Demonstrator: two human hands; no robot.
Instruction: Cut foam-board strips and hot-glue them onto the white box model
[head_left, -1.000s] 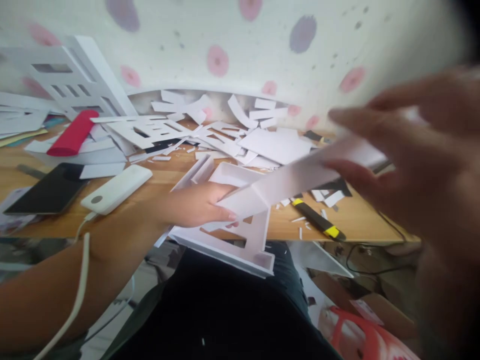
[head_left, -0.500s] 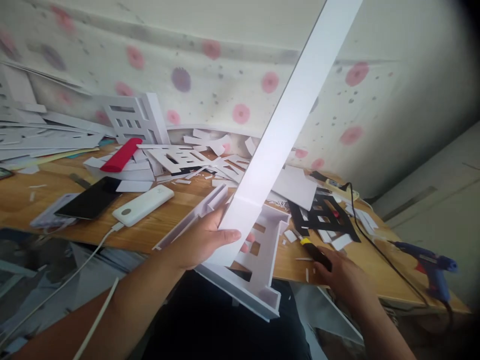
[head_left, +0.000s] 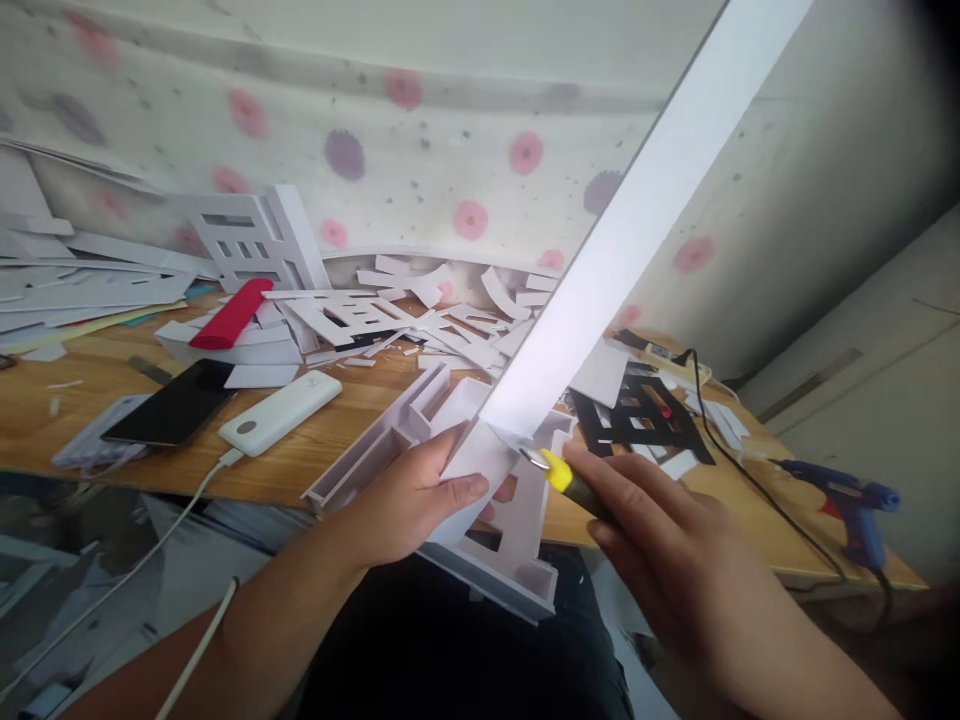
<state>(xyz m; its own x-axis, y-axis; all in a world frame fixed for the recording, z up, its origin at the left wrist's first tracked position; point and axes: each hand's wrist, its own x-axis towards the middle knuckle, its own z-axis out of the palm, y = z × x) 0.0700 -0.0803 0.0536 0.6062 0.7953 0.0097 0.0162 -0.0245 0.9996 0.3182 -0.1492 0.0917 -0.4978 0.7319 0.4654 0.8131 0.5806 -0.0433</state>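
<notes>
White strip (head_left: 619, 255) slants up-right, left hand (head_left: 412, 490) clamped on its lower end; right hand (head_left: 667, 530) clasps knife (head_left: 559, 473) (blade (head_left: 513, 440) lying crosswise).

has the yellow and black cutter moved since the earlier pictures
Yes. Held in the right hand, the cutter has risen off the table and shifted left relative to the black sheet, to the white strip's fold.

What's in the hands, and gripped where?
Left hand: the white strip, by its lower end. Right hand: the cutter, by its dark handle.
</notes>
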